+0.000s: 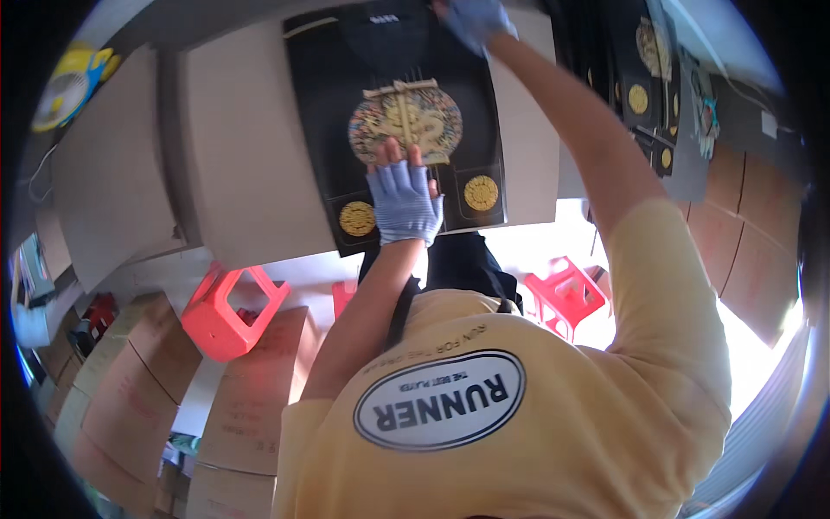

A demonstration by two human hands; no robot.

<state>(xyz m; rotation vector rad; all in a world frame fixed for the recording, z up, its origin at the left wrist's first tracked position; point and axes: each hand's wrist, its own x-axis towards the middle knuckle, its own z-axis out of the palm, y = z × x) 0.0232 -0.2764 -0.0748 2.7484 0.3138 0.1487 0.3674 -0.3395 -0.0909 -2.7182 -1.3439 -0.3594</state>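
A gloved left hand point(404, 201) presses flat, fingers spread, on the near edge of a black gift box point(398, 121) lying lengthwise on the worktop point(251, 156); the gloved right hand point(477, 19) grips its far end.

Red plastic stools point(226, 313) stand on the floor beside stacked brown cardboard boxes point(138, 381); a yellow fan point(69, 82) sits far off.

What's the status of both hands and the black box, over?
Left hand, gloved, flat on the black box by its gold round emblem. Right hand, gloved, at the box's top edge; grip unclear. Nothing blocking; red stools sit beyond.
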